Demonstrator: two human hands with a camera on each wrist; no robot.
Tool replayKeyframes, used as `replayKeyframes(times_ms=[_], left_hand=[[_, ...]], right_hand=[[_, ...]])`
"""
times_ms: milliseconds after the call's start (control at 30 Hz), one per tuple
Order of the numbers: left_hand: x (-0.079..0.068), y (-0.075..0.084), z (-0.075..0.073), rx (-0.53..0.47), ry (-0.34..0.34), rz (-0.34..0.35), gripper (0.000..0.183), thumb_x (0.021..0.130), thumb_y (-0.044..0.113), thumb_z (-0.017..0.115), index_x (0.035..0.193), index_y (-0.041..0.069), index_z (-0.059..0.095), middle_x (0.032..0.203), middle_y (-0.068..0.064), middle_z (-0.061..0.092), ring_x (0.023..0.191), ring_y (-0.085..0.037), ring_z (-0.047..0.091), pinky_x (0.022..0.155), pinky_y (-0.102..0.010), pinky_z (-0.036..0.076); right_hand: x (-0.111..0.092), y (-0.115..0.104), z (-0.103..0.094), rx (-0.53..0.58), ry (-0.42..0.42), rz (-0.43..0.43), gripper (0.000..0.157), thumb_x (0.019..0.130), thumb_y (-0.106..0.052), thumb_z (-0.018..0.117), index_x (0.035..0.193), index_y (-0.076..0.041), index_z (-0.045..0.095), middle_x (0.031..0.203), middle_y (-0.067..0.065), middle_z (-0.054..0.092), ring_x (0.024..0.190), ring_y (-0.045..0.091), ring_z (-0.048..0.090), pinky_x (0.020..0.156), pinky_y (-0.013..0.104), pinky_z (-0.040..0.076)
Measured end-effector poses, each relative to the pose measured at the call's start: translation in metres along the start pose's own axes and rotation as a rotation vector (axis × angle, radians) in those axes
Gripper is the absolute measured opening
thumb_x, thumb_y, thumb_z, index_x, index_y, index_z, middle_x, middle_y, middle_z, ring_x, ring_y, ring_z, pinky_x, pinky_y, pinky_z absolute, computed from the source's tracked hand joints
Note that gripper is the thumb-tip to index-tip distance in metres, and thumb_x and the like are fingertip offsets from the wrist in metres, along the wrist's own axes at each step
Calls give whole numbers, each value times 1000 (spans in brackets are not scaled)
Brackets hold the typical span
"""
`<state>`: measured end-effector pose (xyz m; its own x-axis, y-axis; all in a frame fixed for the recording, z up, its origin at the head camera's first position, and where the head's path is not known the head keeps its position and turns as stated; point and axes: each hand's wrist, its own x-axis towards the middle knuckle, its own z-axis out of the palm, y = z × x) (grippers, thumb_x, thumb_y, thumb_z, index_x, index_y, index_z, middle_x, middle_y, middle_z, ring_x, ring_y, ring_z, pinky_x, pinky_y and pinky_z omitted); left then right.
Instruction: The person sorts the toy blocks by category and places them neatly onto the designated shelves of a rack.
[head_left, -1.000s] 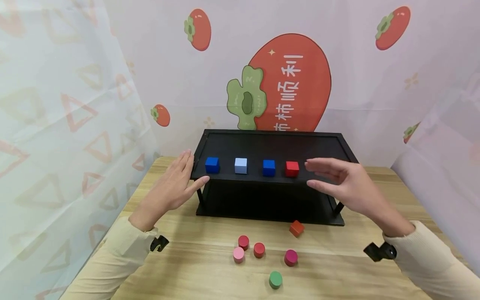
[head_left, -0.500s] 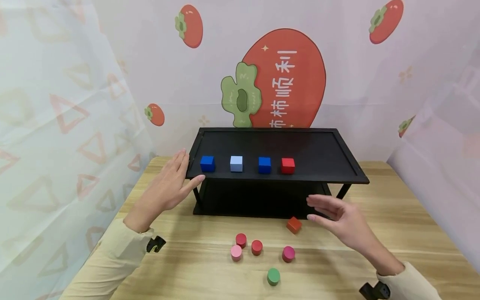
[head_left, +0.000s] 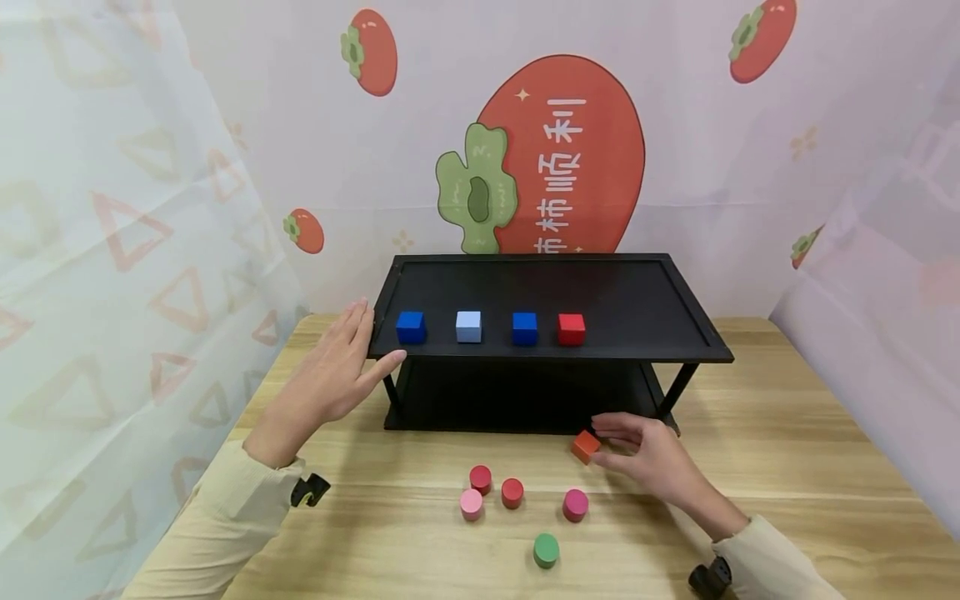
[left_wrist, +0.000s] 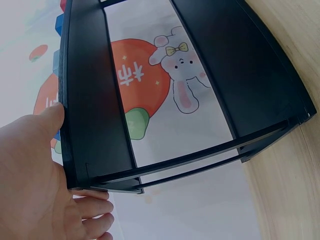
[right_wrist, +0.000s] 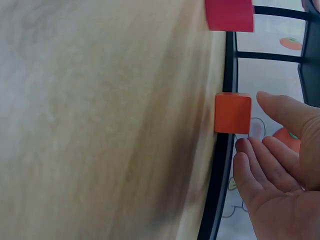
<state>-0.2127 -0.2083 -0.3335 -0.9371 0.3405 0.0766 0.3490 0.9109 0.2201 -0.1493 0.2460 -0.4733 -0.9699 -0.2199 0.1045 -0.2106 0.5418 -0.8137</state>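
Note:
My left hand (head_left: 322, 375) rests at the left front corner of a black two-tier shelf (head_left: 540, 283), fingers straight along its side and thumb at the front edge. In the left wrist view the thumb of that left hand (left_wrist: 37, 170) touches the shelf's edge. Low over the table, my right hand (head_left: 652, 462) is beside an orange-red cube (head_left: 586, 447), thumb and fingers spread. The right wrist view has a gap between the cube (right_wrist: 233, 113) and the fingers of the right hand (right_wrist: 285, 165). A blue cube (head_left: 411, 327), light blue cube (head_left: 468, 327), second blue cube (head_left: 524, 328) and red cube (head_left: 571, 329) line the shelf top.
On the wooden table (head_left: 375, 533) lie round blocks: a crimson one (head_left: 481, 478), a pink one (head_left: 471, 504), a red one (head_left: 512, 492), a magenta one (head_left: 575, 505) and a green one (head_left: 546, 550). A printed curtain (head_left: 360, 167) hangs behind.
My right hand has come down from beside the red cube on the shelf top to the orange-red cube on the table. The left hand stays at the shelf corner; the head view has shifted slightly.

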Motion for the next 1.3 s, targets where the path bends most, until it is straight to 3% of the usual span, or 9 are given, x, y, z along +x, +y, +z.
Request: replayKeyframes(times_ms=[467,767,1100,1300], left_hand=[[0,1,-2,-2,-5,-7,98,108,66,38,167,-7,9,178,-24,4,165,-44,6,134,-61,10],[-1,1,-2,-4,-8,-4,98,108,66,38,167,-6,8,178,-23,4,165,-44,5,134,-61,10],[0,2,-2,3,-4,0,98,108,66,37,167,-6,7,178,-24,4,165,-44,5,134,-61,10],[0,1,-2,-2,-7,1,99,108,67,37,167,-6,6,178,-24,3,165,-44,5,134,-61,10]], right_hand=[[10,-11,8,-126,-47,47,46,84,-20,91,126,-9,75,125,9,77,112,22,76,93,33,64],[12,-20,2,-147,-100,26,43,84,-20,91,122,-9,76,119,6,78,105,17,75,88,31,65],[12,-52,-25,-131,-223,-61,46,84,-19,90,124,-6,74,118,4,78,103,13,75,93,42,64],[11,-81,-50,-119,-310,-113,43,86,-23,89,124,-9,74,117,2,78,103,8,75,95,38,64]])
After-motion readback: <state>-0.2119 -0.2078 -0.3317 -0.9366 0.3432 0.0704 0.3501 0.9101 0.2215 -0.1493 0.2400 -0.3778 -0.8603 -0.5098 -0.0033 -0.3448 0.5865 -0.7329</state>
